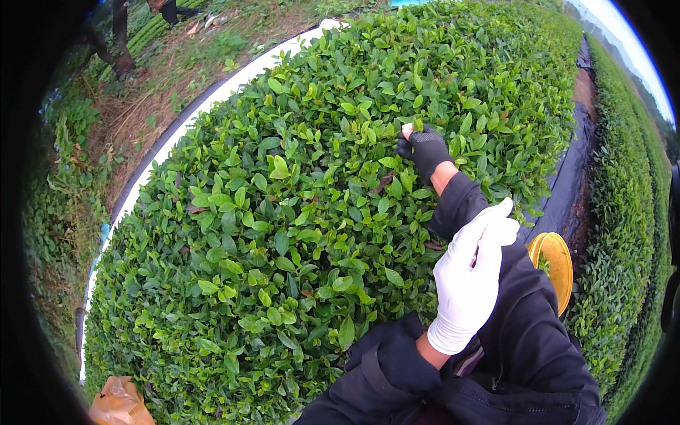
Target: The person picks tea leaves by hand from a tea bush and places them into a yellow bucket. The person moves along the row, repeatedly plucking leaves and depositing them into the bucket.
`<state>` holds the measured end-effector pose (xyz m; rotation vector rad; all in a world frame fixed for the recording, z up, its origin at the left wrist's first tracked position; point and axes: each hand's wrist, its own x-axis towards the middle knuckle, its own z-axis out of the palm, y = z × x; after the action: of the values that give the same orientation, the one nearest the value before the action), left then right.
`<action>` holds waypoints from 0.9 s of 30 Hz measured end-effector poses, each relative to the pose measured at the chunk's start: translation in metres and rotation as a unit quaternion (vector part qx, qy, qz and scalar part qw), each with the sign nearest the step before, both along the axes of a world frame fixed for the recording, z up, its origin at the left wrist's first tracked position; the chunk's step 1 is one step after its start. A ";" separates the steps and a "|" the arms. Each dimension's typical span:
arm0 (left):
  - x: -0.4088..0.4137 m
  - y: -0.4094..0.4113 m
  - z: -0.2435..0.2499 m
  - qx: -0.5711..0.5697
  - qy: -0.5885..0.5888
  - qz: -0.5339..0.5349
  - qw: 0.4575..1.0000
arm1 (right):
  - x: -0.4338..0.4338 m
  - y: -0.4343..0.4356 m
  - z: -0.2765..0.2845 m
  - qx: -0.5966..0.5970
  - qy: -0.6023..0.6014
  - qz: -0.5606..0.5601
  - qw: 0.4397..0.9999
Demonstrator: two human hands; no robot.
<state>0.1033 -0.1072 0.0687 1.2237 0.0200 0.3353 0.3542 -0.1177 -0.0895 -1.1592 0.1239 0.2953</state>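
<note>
My right hand (426, 149), in a black glove with bare skin at the thumb tip, is over the leafy top of a tea hedge (297, 234). Its thumb and forefinger are closed on a green tea shoot (418, 125). My left hand (467, 281) wears a thin white glove and is raised nearer to me, beside my right sleeve, over the hedge's near edge. Its fingers are bent together; whether something lies inside them is hidden. Behind my right arm, a yellow bucket (562, 273) holds some green leaves and is partly covered.
A white strip (175, 143) borders the hedge's left side. An orange plastic bag (121, 402) lies at the lower left. Black ground sheeting (566, 170) runs between this hedge and another row (619, 212). A person's dark-clad legs (118, 42) show at the upper left.
</note>
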 end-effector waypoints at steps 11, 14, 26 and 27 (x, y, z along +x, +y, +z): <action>0.001 0.005 -0.001 -0.018 0.023 -0.027 0.999 | 0.001 0.013 0.009 -0.616 -0.285 0.102 0.727; 0.001 0.003 0.000 -0.017 0.023 -0.030 0.999 | -0.007 0.014 0.011 -0.648 -0.298 0.117 0.691; 0.005 0.003 -0.002 -0.029 0.037 -0.038 0.998 | -0.010 0.012 0.069 0.011 -0.025 0.163 0.986; 0.004 0.002 -0.001 -0.030 0.028 -0.033 0.999 | -0.005 0.013 0.068 0.015 -0.023 0.125 0.992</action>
<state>0.1077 -0.1051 0.0675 1.1711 0.0376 0.2415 0.3493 -0.1042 -0.0212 -1.1516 -0.0677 0.4893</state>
